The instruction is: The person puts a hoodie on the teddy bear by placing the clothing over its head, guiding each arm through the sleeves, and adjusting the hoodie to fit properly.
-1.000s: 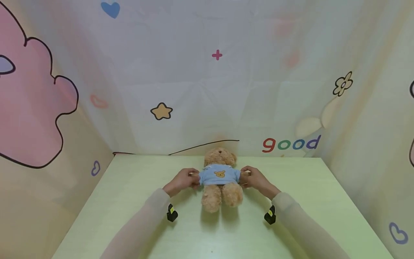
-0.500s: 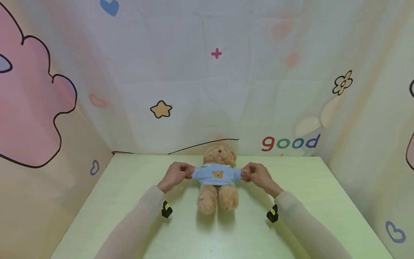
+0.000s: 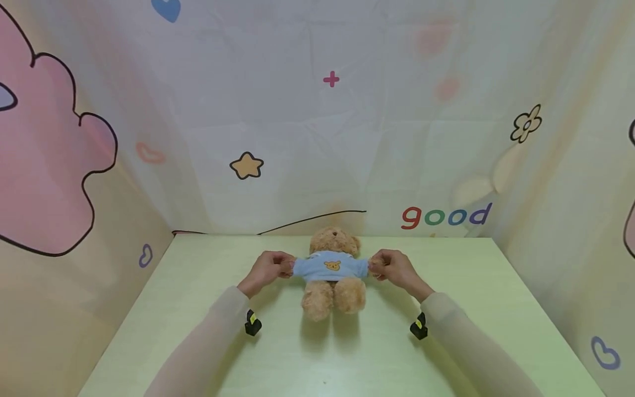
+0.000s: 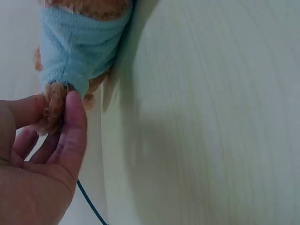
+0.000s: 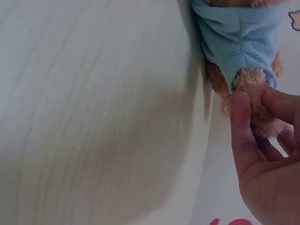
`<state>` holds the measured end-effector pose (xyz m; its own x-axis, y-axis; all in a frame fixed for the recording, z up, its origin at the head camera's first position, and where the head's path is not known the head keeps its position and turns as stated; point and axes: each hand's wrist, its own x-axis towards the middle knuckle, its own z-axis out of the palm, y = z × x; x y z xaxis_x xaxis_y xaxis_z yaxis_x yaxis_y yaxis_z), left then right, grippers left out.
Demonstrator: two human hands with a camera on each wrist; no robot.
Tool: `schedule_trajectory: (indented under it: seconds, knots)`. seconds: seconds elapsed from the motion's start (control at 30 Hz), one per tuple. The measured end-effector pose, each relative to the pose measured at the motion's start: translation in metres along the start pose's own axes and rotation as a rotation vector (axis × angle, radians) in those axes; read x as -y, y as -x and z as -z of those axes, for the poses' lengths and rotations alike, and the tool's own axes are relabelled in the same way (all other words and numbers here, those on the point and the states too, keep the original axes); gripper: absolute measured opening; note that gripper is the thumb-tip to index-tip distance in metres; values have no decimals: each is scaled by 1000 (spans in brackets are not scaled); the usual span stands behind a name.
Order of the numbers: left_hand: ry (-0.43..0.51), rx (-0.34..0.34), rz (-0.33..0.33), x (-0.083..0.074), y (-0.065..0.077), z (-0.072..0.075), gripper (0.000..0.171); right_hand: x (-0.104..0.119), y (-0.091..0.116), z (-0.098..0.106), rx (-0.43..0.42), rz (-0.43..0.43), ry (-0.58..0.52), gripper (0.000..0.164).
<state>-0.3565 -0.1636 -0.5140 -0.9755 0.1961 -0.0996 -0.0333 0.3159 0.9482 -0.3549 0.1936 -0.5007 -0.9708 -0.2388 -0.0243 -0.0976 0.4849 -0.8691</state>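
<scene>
A brown teddy bear (image 3: 333, 300) in a light blue shirt (image 3: 322, 273) is near the back of the table, belly up toward the head camera. My left hand (image 3: 268, 270) pinches the paw on the image's left between thumb and fingers; the left wrist view shows the furry paw (image 4: 55, 105) in that grip. On the other side my right hand (image 3: 398, 270) pinches the opposite paw (image 5: 255, 101). Both bear arms are stretched out sideways. Shadows lie on the table below the bear's legs, and its back is hidden.
The pale green table (image 3: 327, 358) meets a printed cloth backdrop (image 3: 297, 110) behind the bear, with cloth sides left and right. Small black devices (image 3: 252, 323) hang by both wrists.
My left hand has moved outward to the left, and the bear's arms are now spread wider. The bear has shifted slightly left. Over the last half second its legs have risen a little in view.
</scene>
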Motion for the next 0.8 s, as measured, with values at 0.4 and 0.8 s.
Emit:
schedule_trajectory:
  seconds: [0.4,0.8]
  knots:
    - [267,318,192,8,12,-10,64,24,16,-11,-142,301,406,21]
    - [503,368,161,0,14,-35,60,36,15,-29,137,239,292,35]
